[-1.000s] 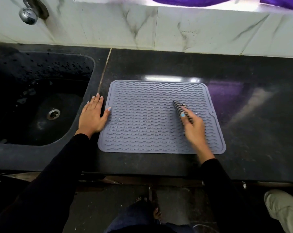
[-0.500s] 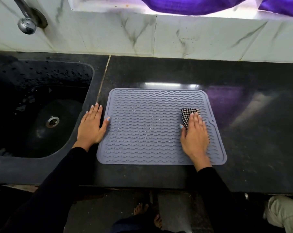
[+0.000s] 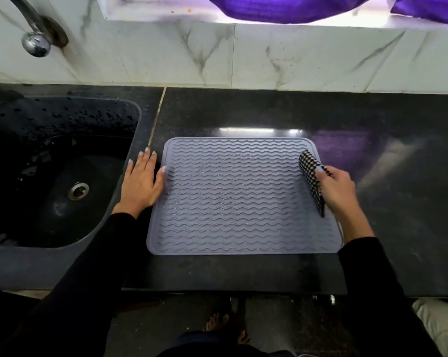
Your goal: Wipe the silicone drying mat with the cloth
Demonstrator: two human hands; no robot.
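While the right hand [image 3: 336, 189] curls its fingers and thumb round a folded black-and-white checked cloth [image 3: 311, 181], that cloth stands on edge at the right side of the grey silicone drying mat [image 3: 233, 199]. Its upper end pokes out past the thumb toward the mat's upper right corner, and its lower end hangs below the hand, close over the ridges; whether it touches them is hard to tell. The thumbnail is painted pale blue.

At centre left of the frame, the left hand [image 3: 140, 182] lies flat with straight fingers on the black counter [image 3: 243, 112], just beside the mat's left edge; its thumb tip reaches onto the mat's rim. It holds nothing. Both arms wear black sleeves.

Lying flat in the middle of the frame, the mat is a rounded rectangle covered in wavy ridges, with a wet sheen across its centre. Left of it, a black sink [image 3: 58, 176] is sunk into the counter, beaded with water drops, with a metal drain [image 3: 78, 191] at its bottom. At upper left, a chrome tap [image 3: 35, 37] juts from the white marbled tile wall [image 3: 269, 52]. Purple fabric [image 3: 282, 7] hangs along the top edge. Bare toes [image 3: 217, 322] show on the floor at the bottom.
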